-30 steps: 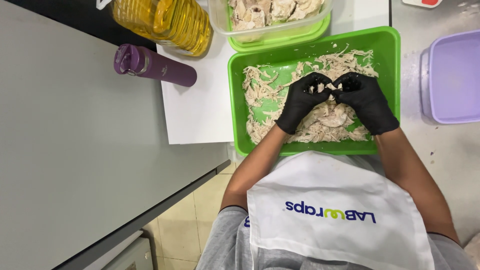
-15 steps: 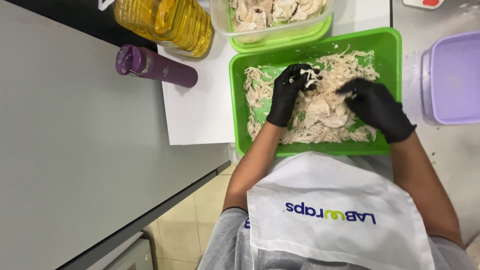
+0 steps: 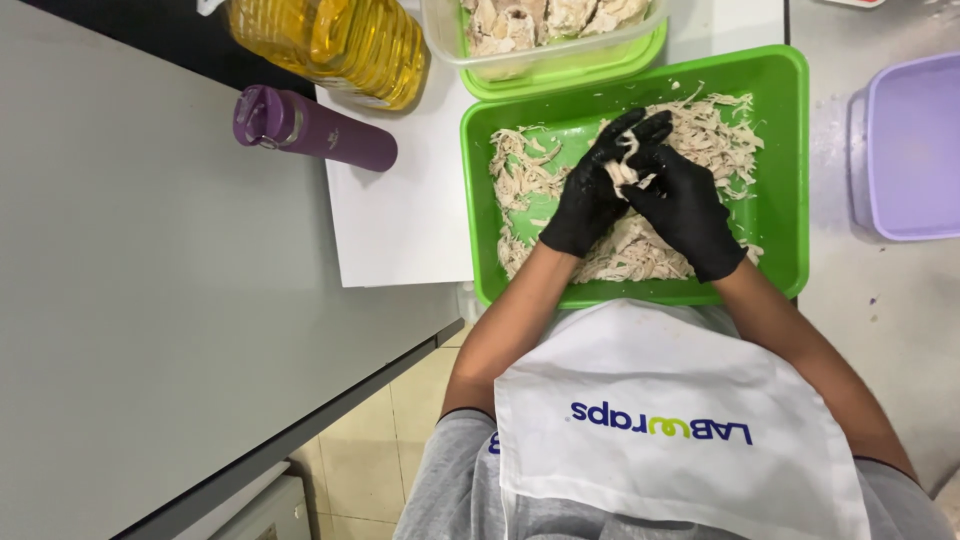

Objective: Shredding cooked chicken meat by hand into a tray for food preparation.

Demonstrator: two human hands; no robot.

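Half a second back: hands apart over the green tray, left hand at the upper left of the shredded chicken, right hand lower right. Now brought together mid-tray, fingertips touching, pinching one pale strip between them. Same joined grip as one second ago.

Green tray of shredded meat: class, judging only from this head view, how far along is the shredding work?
Done: pale shreds already cover much of the green tray. In hand: the gloved left hand and right hand meet over the tray, both pinching one meat piece. Left: whole-looking chunks fill the clear container behind the tray, not yet pulled apart.
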